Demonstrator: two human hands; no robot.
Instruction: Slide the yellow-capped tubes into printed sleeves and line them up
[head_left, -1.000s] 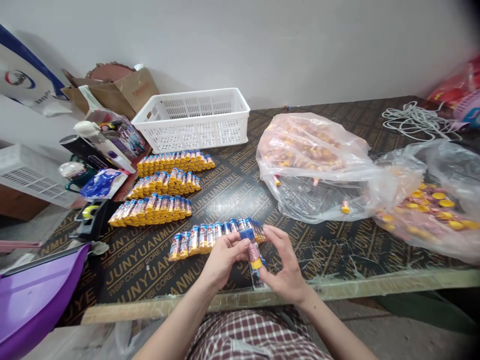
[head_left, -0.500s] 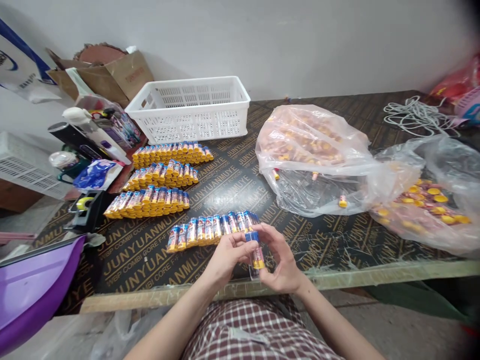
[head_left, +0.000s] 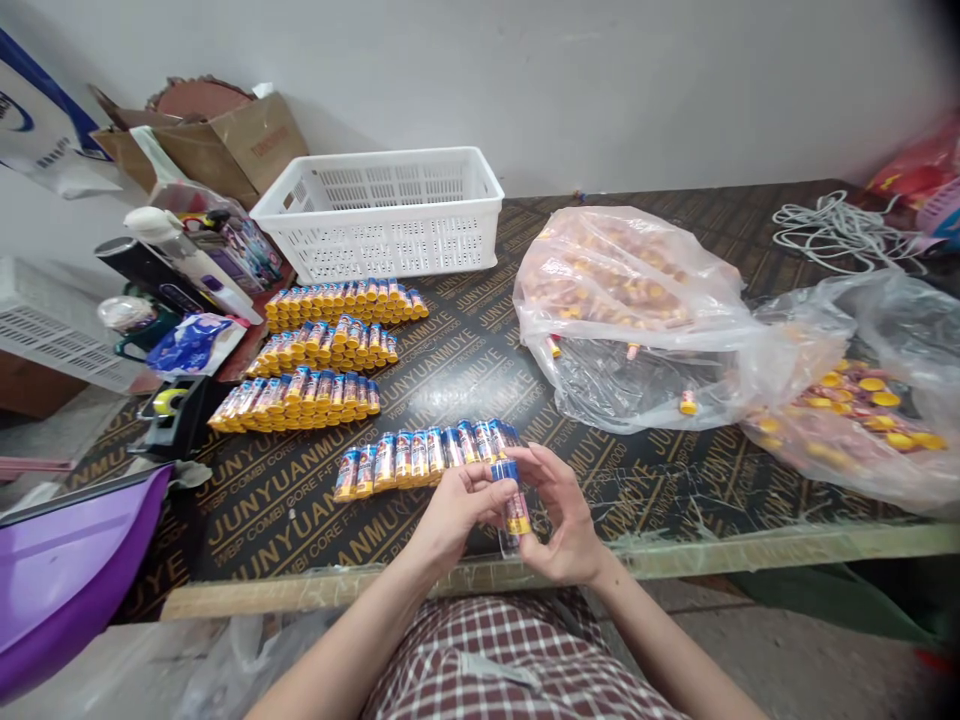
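Near the table's front edge, my left hand (head_left: 459,512) pinches a small printed tube (head_left: 516,510) between thumb and fingers. The tube has a blue upper end and a yellow band lower down, with clear plastic showing beneath. My right hand (head_left: 561,520) curls round its other side, thumb at the lower end and fingers near the top, closed on the same tube. Just beyond my hands lies a row of similar blue-and-yellow tubes (head_left: 411,458), its right end partly hidden by my fingers. Stacked groups of such tubes (head_left: 300,398) lie farther left.
A white plastic basket (head_left: 397,235) stands at the back. Right of centre, a clear bag (head_left: 630,270) holds many yellow-ended pieces, and another open bag (head_left: 885,400) lies beside it. A tape dispenser (head_left: 176,415) and a purple dustpan-like tray (head_left: 82,570) are at left; white cord (head_left: 840,230) lies at back right.
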